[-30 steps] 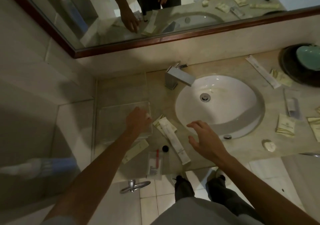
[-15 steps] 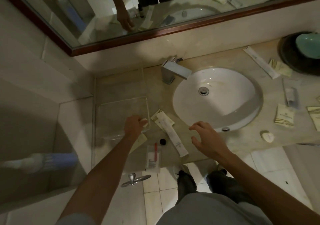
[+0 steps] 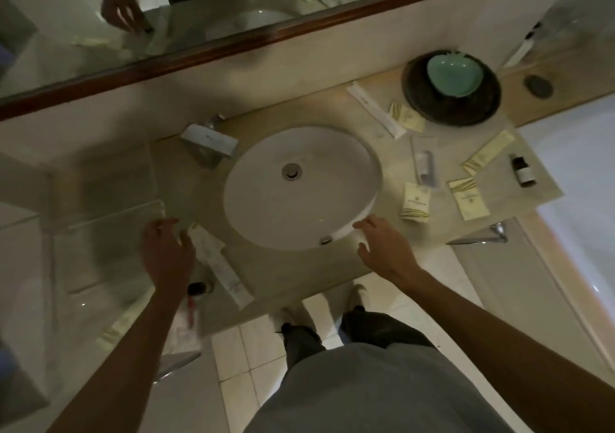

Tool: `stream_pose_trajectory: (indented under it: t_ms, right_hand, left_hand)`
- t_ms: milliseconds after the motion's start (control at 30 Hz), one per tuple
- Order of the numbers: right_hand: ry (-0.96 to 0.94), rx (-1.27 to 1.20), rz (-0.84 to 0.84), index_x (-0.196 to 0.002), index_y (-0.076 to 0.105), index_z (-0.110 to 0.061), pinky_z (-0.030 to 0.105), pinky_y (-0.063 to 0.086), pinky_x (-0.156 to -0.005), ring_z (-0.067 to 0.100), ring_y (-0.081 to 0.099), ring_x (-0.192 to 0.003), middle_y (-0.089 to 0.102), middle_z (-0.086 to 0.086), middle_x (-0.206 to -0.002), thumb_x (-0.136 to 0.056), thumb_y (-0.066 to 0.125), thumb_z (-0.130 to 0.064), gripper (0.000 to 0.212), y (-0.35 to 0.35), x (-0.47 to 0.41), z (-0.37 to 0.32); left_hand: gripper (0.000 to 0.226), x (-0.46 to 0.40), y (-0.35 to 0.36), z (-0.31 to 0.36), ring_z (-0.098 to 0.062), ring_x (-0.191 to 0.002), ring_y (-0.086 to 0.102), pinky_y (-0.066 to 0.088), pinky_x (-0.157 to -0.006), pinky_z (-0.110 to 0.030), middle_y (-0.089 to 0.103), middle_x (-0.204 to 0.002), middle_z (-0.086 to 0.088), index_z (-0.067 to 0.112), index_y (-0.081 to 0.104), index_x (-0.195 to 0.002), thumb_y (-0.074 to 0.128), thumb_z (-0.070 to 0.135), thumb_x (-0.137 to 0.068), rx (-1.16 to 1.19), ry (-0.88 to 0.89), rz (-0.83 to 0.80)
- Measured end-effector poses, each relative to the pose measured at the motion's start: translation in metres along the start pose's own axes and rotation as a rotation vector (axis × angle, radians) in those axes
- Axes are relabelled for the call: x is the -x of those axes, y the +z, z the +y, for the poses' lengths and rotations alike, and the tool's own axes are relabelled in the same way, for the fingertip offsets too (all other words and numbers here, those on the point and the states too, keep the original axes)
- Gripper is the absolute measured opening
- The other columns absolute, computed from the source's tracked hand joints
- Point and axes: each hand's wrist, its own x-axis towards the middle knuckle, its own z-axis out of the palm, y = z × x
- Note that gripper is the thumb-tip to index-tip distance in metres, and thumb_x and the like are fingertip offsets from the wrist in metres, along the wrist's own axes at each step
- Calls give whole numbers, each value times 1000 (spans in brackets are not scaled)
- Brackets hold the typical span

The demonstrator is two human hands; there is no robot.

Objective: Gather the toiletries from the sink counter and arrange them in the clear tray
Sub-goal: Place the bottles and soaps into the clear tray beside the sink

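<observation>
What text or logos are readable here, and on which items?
None can be read.
Cream sachets: a round emblem and a line of print, blurred.
Long white packet: faint print, too small.
Small dark bottle: pale label, illegible.
Faucet: tiny mark, unreadable.

A: What carries it all?
B: A beige stone counter (image 3: 286, 276) with a white oval basin (image 3: 301, 186) set in its middle.
A: At the left end?
B: A clear plastic tray (image 3: 109, 226); near the front edge a long white sachet (image 3: 221, 266).
A: The right end?
B: A round dark plate (image 3: 451, 113) by the back edge, cream paper packets (image 3: 469, 198), a small dark bottle (image 3: 522, 174) near the right edge.
</observation>
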Motion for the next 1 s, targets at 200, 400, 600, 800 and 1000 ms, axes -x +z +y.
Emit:
stream_pose_trajectory:
  t_ms: [200,400,600,800,1000]
  right_hand:
    - [53,188,-168,-130,55,-17,43,52,-92,27,55,-118,54,6,-131,-82,72,-22,52,-4,-2,90]
    - [-12,150,-199,-111,64,-17,41,55,-84,27,61,-103,58,6,-119,-85,70,-29,29,13,-10,110]
    - [-59,182,-221,-95,65,-15,32,49,-66,21,59,-82,62,3,-99,-86,64,-39,26,21,-17,71]
    - [139,7,-169,-132,44,-15,34,50,-75,22,55,-103,45,3,-124,-75,72,-54,74,57,-16,11]
    - [66,-85,-32,-123,59,-13,30,49,-83,22,60,-99,57,6,-117,-87,69,-28,41,90,-22,-53]
  left_hand:
    - [37,44,16,164,-29,-104,55,46,-88,-43,56,-114,-9,14,58,-115,63,11,-78,259,251,-201]
    - [40,75,37,224,-25,-108,55,45,-89,-41,54,-120,-7,16,58,-119,64,13,-80,283,311,-361]
    - [39,68,33,195,-21,-113,53,42,-94,-36,52,-125,-5,18,57,-123,62,16,-84,267,299,-423]
    - [40,62,26,129,-22,-99,58,52,-85,-41,48,-127,-6,17,55,-126,59,13,-86,350,298,-577]
    - [36,45,4,84,-19,-105,56,47,-90,-32,50,-126,-2,19,56,-124,52,17,-88,402,362,-543]
